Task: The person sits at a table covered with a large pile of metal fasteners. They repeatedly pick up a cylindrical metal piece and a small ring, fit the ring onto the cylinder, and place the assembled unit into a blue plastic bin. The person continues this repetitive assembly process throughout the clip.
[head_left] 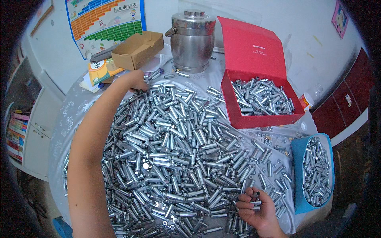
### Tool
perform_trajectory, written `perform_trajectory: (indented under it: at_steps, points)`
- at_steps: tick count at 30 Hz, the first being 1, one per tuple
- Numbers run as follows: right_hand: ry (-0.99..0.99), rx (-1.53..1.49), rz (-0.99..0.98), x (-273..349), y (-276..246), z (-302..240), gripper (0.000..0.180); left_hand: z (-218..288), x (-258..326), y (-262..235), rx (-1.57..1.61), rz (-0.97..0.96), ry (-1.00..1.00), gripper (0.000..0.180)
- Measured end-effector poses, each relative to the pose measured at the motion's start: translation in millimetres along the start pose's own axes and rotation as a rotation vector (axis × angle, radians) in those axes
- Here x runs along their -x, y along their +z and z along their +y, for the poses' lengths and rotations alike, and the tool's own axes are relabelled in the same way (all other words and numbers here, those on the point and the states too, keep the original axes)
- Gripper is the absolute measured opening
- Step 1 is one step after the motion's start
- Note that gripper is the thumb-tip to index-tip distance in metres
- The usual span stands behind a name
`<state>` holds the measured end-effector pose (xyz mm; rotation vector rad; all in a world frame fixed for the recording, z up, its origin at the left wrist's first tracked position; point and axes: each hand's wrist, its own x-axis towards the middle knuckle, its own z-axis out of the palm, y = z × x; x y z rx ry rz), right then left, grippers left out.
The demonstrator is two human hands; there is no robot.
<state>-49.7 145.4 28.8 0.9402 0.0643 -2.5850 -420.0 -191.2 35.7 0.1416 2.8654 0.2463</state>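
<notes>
A big heap of silvery expansion bolts (pixel 170 139) with sleeves, nuts and washers covers most of the table. My left arm stretches across its left side, and my left hand (pixel 138 81) reaches the heap's far edge. Its fingers curl down among the bolts there; what they hold, if anything, is hidden. Near the heap's right front, my right hand (pixel 258 210) is turned palm up with curled fingers. A few expansion bolts (pixel 256 204) lie in its grip, their ends sticking out by the fingertips.
An open red box (pixel 266 121) full of bolts stands at the back right; a blue container (pixel 298 178), also filled, is nearer on the right. Behind the heap are a steel pot (pixel 193 43) and a cardboard box (pixel 139 51). A plastic cup (pixel 311 97) stands beside the red box.
</notes>
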Motion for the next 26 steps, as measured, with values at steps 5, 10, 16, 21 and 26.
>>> perform_trajectory:
  at_steps: [5,10,16,21,26]
  points:
    - [-0.008,0.004,0.023,0,0,-1,0.014,26,13,-14,-0.049,-0.153,-0.063,0.027]
    - [-0.008,-0.001,0.014,-1,-1,-2,0.015,12,11,-5,0.087,-0.072,-0.017,0.028]
    - [-0.003,-0.020,0.031,-1,-1,-1,0.015,0,13,-11,0.234,0.001,-0.068,0.037]
    - [-0.010,-0.012,0.023,-1,0,0,0.016,-9,10,-14,0.335,0.108,-0.097,0.042]
    - [-0.021,0.007,0.030,-1,0,-1,0.017,-19,4,-8,0.339,0.337,-0.029,0.035]
